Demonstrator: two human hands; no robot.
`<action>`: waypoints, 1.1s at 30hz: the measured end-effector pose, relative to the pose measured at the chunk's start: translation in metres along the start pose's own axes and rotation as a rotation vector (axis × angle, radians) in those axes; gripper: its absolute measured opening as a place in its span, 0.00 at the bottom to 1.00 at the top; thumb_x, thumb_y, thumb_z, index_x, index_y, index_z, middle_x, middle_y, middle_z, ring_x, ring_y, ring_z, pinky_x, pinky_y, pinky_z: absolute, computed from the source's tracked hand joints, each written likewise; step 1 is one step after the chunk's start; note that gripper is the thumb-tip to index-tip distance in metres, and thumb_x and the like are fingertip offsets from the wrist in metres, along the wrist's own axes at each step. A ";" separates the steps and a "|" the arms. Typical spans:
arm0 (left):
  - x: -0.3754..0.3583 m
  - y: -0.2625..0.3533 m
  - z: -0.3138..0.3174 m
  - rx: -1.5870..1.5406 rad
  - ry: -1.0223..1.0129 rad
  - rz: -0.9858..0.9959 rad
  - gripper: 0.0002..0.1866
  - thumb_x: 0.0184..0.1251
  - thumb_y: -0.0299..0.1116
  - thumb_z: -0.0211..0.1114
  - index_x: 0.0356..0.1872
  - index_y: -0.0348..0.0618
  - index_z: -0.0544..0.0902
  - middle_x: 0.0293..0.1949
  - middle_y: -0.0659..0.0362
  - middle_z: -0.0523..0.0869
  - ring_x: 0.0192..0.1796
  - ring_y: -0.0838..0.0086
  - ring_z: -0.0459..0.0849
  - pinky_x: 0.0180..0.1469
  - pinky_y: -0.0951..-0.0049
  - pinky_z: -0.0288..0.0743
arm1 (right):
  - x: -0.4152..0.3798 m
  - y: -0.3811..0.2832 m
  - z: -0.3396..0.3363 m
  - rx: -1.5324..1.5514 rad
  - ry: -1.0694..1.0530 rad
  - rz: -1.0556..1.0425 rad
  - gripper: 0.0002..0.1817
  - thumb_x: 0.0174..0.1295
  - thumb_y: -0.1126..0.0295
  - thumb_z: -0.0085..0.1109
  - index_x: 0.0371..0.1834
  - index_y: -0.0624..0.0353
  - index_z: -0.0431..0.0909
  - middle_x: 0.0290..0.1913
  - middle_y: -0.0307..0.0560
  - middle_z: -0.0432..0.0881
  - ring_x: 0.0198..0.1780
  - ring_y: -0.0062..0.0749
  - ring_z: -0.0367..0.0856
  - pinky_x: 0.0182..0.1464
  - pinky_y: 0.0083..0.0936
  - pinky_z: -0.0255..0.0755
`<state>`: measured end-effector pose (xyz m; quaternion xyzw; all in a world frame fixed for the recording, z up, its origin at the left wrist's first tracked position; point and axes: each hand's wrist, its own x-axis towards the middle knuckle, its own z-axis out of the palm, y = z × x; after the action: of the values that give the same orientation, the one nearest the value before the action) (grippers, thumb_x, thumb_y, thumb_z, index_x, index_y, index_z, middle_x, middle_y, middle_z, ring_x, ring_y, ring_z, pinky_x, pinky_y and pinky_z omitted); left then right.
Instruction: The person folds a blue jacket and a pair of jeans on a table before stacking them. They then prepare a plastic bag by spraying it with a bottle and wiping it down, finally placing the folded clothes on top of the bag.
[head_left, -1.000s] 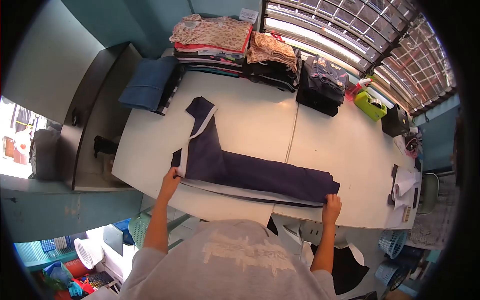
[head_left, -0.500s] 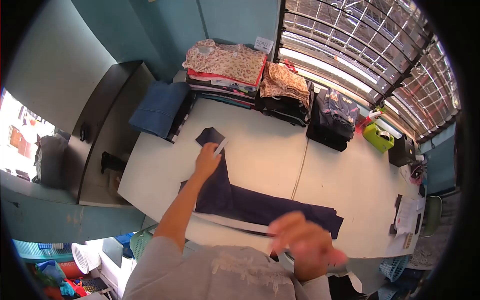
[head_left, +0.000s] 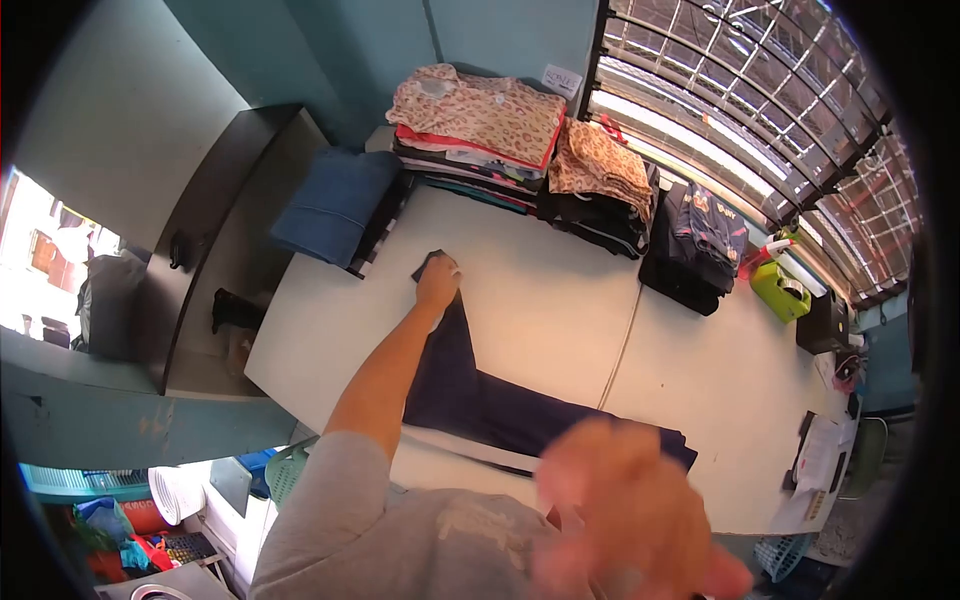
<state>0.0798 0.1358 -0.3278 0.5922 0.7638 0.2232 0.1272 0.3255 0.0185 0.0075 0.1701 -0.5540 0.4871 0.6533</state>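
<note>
A pair of dark navy pants [head_left: 510, 405] with a white stripe along one edge lies bent on the white table [head_left: 530, 290]. One part stretches to the right and another runs up toward the back. My left hand [head_left: 437, 284] is closed on the far end of that upper part, and a dark corner of cloth shows past the fingers. Close to the camera, over the near edge of the table, my right hand [head_left: 625, 510] is raised and smeared by motion. It hides part of the pants, and I cannot make out its fingers clearly.
Along the back stand folded blue jeans [head_left: 335, 205], a tall stack of shirts [head_left: 480, 125], leopard-print clothes [head_left: 600, 165] on black ones, and a dark pile [head_left: 695, 245]. A green container [head_left: 780, 290] and papers [head_left: 820, 450] are at right. A dark shelf [head_left: 225, 210] borders the left.
My left hand has closed over the far end of the pants, covering the white strip seen there before. My right hand has come nearer the camera and lower. The whole view has shifted slightly.
</note>
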 end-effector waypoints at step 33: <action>-0.198 0.035 -0.126 -0.595 -0.577 0.364 0.13 0.56 0.19 0.48 0.41 0.39 0.76 0.48 0.53 0.79 0.53 0.65 0.76 0.56 0.68 0.67 | -0.153 -0.130 0.050 -0.711 -0.251 0.968 0.12 0.44 0.68 0.69 0.27 0.60 0.77 0.27 0.45 0.77 0.25 0.35 0.76 0.26 0.23 0.68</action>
<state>0.1050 -0.0713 -0.2152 0.6927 0.4831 0.2773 0.4582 0.4182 -0.1490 -0.0703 -0.2731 -0.7699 0.4899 0.3043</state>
